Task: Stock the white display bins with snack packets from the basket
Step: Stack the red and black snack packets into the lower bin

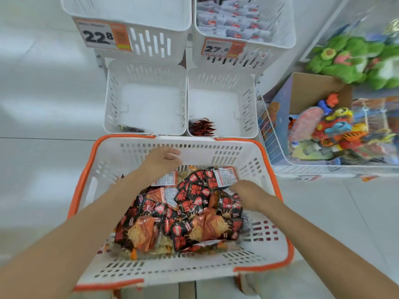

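**Supervisor:** Which step are you running?

**Operator:** I am running the pick-up step. The basket [83, 175] is sitting just in front of the two lower bins. The snack packets [183, 212] are lying heaped inside it.

**Supervisor:** Report hand state.

**Operator:** My left hand [162, 160] is hovering over the far end of the heap, near the basket's far wall, with fingers relaxed and holding nothing. My right hand [248, 193] is reaching down into the right side of the heap, fingertips touching the packets. I cannot tell whether it is gripping one, because the fingers are hiding the contact.

**Supervisor:** How are the bins standing?

**Operator:** The lower right bin [248, 108] is holding only a small stack of red packets [201, 127] in its near left corner. The lower left bin [112, 104] is showing a few dark packets [129, 128] at its near edge. Both are mostly bare, so I am judging the job to be at an early stage.

**Supervisor:** Next move?

**Operator:** I am planning to close both hands on a bundle, lift it clear of the basket's far rim, and carry it forward into a lower bin. The packets are looking slick and loose. I am expecting to need a firm, gathered grip, or some will be slipping out on the way.
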Demonstrator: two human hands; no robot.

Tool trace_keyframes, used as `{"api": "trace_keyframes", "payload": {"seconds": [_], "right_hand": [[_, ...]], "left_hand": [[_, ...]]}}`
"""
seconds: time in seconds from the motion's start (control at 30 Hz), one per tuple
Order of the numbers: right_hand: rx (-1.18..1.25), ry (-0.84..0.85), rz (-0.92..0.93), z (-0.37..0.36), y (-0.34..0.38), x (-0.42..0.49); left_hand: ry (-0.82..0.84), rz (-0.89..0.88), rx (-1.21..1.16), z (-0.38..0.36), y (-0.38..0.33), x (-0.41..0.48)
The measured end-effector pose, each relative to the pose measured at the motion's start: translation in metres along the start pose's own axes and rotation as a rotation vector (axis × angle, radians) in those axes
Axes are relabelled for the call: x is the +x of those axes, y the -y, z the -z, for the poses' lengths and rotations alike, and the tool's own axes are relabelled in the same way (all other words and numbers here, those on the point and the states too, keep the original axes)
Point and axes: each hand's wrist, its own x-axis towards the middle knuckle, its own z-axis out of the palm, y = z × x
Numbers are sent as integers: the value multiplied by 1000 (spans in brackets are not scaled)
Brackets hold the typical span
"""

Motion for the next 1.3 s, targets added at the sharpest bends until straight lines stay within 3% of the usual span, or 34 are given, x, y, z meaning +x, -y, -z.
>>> {"api": "trace_keyframes", "payload": {"seconds": [0.1, 0.2, 0.3, 0.37, 0.5, 0.6, 0.67, 0.77, 0.83, 0.97, 1.17, 1.23, 1.3], "right_hand": [[-1, -320, -38, 12, 3, -2], [374, -538, 101, 60, 33, -10], [760, -393, 305, 90, 71, -14], [831, -300, 313, 86, 81, -8], [698, -128, 83, 28, 81, 24], [388, 7, 72, -20, 85, 39], [455, -20, 79, -20, 86, 43], [882, -141, 110, 23, 83, 41], [1030, -219, 155, 58, 83, 35], [1106, -242, 225, 88, 89, 23], [1179, -177, 249, 101, 72, 12], [1217, -128, 283, 103, 75, 10], [1202, -122, 271, 100, 84, 13]], "left_hand": [[42, 1, 34, -3, 4, -10], [124, -89, 122, -12, -2, -14], [245, -113, 171, -22, -3, -17], [196, -55, 167, -14, 8, -16], [75, 141, 7, 22, 43, -16], [92, 157, -62, 31, 55, -18], [86, 147, -96, 31, 58, -19], [-1, 94, -58, 30, 54, -21], [1, 47, -22, 27, 47, -22], [213, 93, -192, 12, 35, -25], [-25, 160, -225, 28, 46, -19], [25, 197, -275, 33, 45, -23], [174, 252, -369, 28, 42, -26]]}}
